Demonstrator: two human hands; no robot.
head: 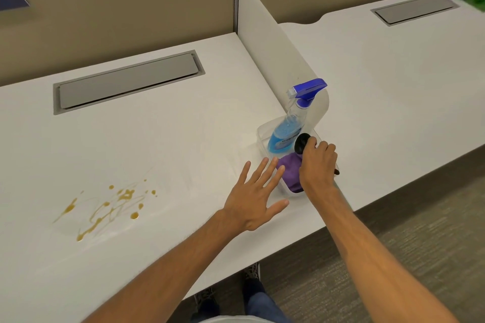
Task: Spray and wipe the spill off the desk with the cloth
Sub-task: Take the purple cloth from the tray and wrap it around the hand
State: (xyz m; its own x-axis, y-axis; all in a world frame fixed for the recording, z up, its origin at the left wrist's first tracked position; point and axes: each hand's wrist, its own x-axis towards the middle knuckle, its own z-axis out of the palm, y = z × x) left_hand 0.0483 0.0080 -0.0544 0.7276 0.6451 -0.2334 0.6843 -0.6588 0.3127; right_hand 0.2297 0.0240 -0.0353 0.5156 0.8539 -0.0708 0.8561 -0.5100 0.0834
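- The spill, amber drops and thin streaks, lies on the white desk at about 8 o'clock from the frame's middle, well apart from both hands.
- The purple cloth is bunched in a clear plastic bin at 3 o'clock from the spill, near the desk's front edge.
- The spray bottle, blue liquid under a blue trigger head, stands tilted in the same bin at 12 o'clock from the cloth, leaning on the white divider.
- The right hand reaches over the bin, fingers curled around a black round object just above the cloth.
- The left hand hovers flat at 9 o'clock from the bin, fingers spread, holding nothing, fingertips by the bin's rim.
- A grey cable hatch sits at 12 o'clock from the spill.
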